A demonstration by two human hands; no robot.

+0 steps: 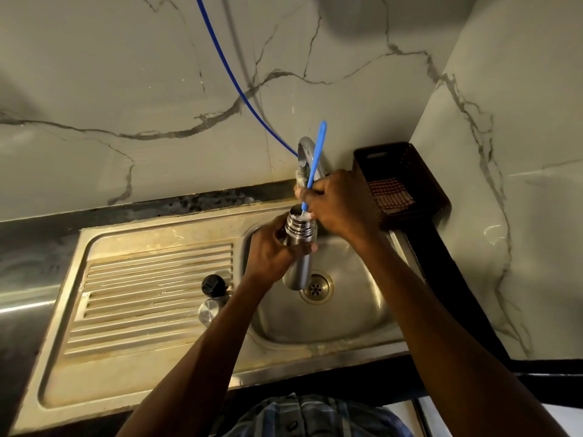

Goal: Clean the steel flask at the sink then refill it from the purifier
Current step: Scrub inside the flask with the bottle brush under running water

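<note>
My right hand (339,203) fingers pinched on the blue bottle brush (316,159), its bristles in the steel flask (298,247) mouth, my left hand (271,250) wrapped round the flask's neck, held over the sink (331,316) basin, two caps (211,298) on the drainboard

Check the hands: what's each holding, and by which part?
Left hand grips the steel flask around its upper body, just below the threaded neck. Right hand holds the blue bottle brush low on its handle, bristle end in the flask's mouth.
</note>
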